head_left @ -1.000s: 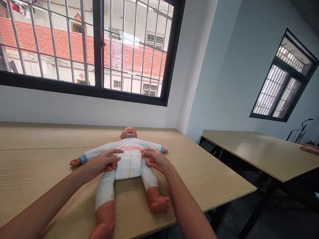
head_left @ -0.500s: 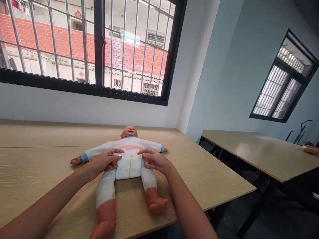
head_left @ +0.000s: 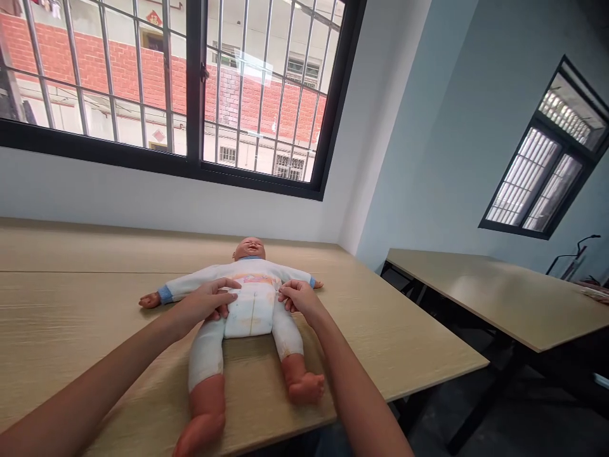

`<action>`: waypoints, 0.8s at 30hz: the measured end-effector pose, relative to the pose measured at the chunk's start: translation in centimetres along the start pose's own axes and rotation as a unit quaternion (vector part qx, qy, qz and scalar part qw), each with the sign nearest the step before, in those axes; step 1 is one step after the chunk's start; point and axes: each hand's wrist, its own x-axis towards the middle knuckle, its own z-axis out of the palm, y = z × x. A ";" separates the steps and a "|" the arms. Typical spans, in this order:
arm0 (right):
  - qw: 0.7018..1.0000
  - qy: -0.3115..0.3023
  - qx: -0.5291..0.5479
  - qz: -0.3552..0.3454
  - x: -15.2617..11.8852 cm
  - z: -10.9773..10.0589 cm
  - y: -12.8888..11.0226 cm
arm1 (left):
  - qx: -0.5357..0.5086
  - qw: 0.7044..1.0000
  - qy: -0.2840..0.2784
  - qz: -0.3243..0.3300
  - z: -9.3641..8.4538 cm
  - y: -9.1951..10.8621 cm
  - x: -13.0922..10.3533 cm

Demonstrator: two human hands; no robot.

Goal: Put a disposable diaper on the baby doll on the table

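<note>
Head view: both hands (head_left: 209, 303) on doll's diaper (head_left: 250, 311); unlabelled

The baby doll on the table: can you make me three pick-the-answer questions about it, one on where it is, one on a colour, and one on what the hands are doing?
1. Where does the baby doll lie?
A. on the wooden table
B. on the floor
C. on the window sill

2. What colour are the cuffs of its white suit?
A. red
B. blue
C. green

3. What are the left hand and right hand doing?
A. lifting the doll into the air
B. resting far from the doll
C. touching the nappy at the doll's waist, one on each side

Answers:
1 A, the doll lies flat on its back on the tabletop.
2 B, blue bands show at both wrists.
3 C, fingers of both hands sit at the nappy's top edge.
</note>
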 end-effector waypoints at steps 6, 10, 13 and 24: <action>0.999 0.010 -0.042 -0.010 0.2 0.1 0.4 | 0.032 0.999 0.011 0.024 0.4 0.4 -0.3; 0.993 0.013 -0.113 -0.016 0.0 0.1 0.5 | 0.071 0.996 0.021 0.053 0.7 0.3 -0.2; 0.984 0.011 -0.169 -0.045 0.0 -0.1 0.9 | 0.108 0.991 0.029 0.077 1.0 0.5 -0.4; 0.974 -0.013 -0.212 -0.074 0.6 -0.4 1.9 | 0.119 0.988 0.030 0.098 1.3 1.3 -1.2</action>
